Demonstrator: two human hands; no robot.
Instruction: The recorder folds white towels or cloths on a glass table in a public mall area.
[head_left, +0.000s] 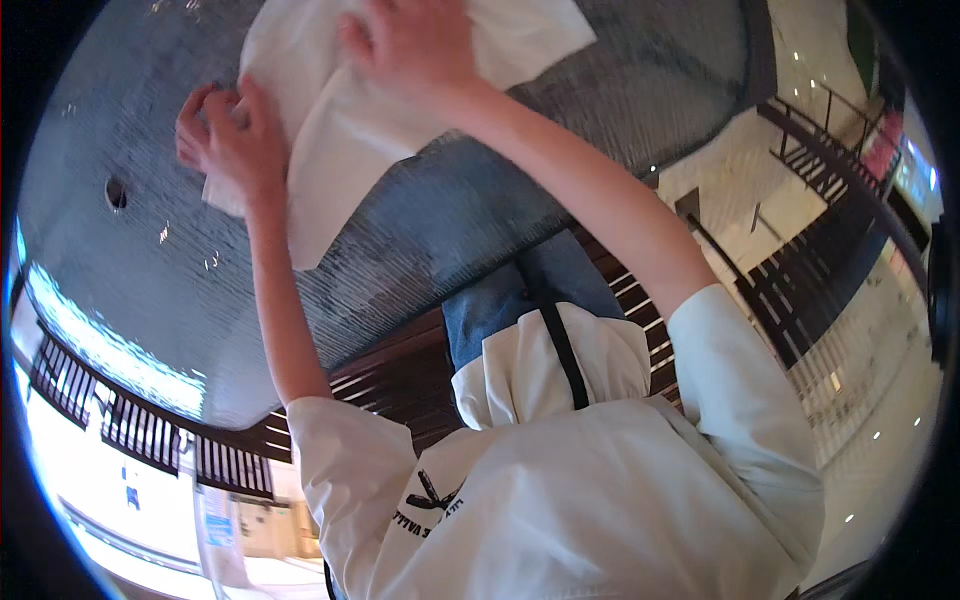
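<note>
A white sheet, apparently cloth (345, 150), lies loosely over a dark, ribbed, glossy tabletop (420, 217), with folds and a corner reaching towards the near edge. At its left side is my left hand (232, 139), fingers bent and spread, with part of the sheet showing beneath the wrist; whether the fingers pinch it cannot be told. My right hand (416, 49), blurred and partly cut off by the top of the view, is over the upper middle of the sheet. Its fingertips are unclear, so its grip is hidden.
A small dark round hole or spot (115, 193) marks the tabletop at left. Dark slatted chairs (150, 435) stand beyond the left edge, and a dark slatted seat (817, 277) and railing are at right. Below the near edge are my legs on a slatted wooden seat (420, 360).
</note>
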